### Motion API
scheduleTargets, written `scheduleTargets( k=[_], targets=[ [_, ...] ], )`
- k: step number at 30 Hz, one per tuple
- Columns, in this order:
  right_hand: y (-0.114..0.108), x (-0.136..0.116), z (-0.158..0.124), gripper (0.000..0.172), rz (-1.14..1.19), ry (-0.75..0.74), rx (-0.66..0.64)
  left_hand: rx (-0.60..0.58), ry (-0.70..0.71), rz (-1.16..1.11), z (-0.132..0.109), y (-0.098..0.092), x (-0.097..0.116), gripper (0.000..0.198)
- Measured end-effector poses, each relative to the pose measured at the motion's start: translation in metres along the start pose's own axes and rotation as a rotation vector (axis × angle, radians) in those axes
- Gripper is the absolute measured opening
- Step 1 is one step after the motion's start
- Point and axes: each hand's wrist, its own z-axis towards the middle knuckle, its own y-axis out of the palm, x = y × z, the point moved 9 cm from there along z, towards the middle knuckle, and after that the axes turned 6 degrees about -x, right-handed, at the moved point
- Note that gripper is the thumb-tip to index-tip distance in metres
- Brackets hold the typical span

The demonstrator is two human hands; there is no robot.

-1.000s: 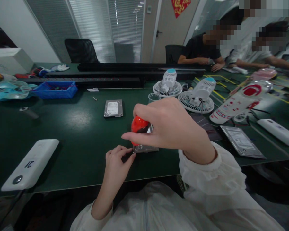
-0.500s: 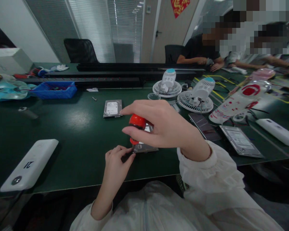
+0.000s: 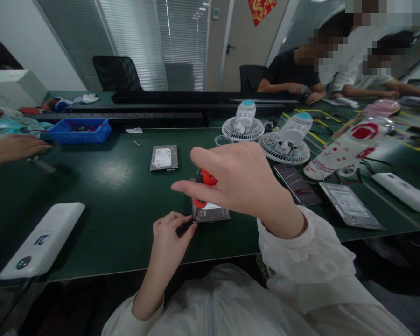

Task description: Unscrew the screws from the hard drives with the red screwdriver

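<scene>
One hard drive point(image 3: 215, 213) is lying on the table point(image 3: 126, 247) beneath the right hand point(image 3: 241, 181), which is gripping a red-and-black screwdriver point(image 3: 208, 178), thumb and forefinger standing apart around its handle. The left hand point(image 3: 171, 233) is touching the drive's near-left corner; whether it is pinching, I cannot tell.

Screwdriver point(image 3: 207, 178) over hard drive point(image 3: 214, 213), second drive point(image 3: 164, 157) behind-left, third drive point(image 3: 352, 205) right.

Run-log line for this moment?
right hand: holds red-handled tool over hard drive | left hand: at drive's near-left corner | second drive: on table | another person's hand: left edge
</scene>
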Motion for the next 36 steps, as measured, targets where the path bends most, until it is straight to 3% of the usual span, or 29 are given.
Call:
scheduleTargets(
  k=[2, 6, 10, 13, 17, 21, 25, 29, 36],
  targets=[
    [-0.001, 0.0, -0.001, 0.051, 0.009, 0.017, -0.009, 0.003, 0.001, -0.008, 0.0, 0.0, 0.0, 0.015],
    [0.003, -0.006, -0.003, 0.031, 0.133, -0.075, -0.059, 0.002, 0.01, -0.022, 0.0, -0.001, 0.0, 0.014],
    [0.007, -0.013, -0.006, 0.029, 0.284, -0.22, -0.058, 0.008, 0.009, -0.021, 0.0, -0.002, 0.001, 0.014],
    [0.009, -0.014, -0.006, 0.024, 0.245, -0.227, -0.053, 0.017, 0.007, -0.027, 0.001, -0.002, 0.002, 0.013],
    [0.005, -0.013, -0.006, 0.032, 0.122, -0.167, -0.048, 0.017, 0.005, -0.019, 0.0, -0.002, 0.002, 0.013],
    [0.004, -0.015, -0.008, 0.025, 0.194, -0.181, -0.085, 0.026, 0.022, -0.001, 0.0, -0.004, 0.004, 0.013],
    [0.005, -0.017, -0.01, 0.031, 0.263, -0.214, -0.098, 0.028, 0.027, 0.002, 0.0, -0.003, 0.003, 0.013],
    [0.002, -0.011, -0.008, 0.035, 0.166, -0.186, -0.026, 0.019, 0.024, -0.006, 0.0, -0.002, 0.002, 0.013],
    [0.004, -0.006, -0.005, 0.04, 0.086, -0.129, -0.06, 0.017, 0.018, -0.008, 0.0, -0.002, 0.002, 0.012]
  ],
)
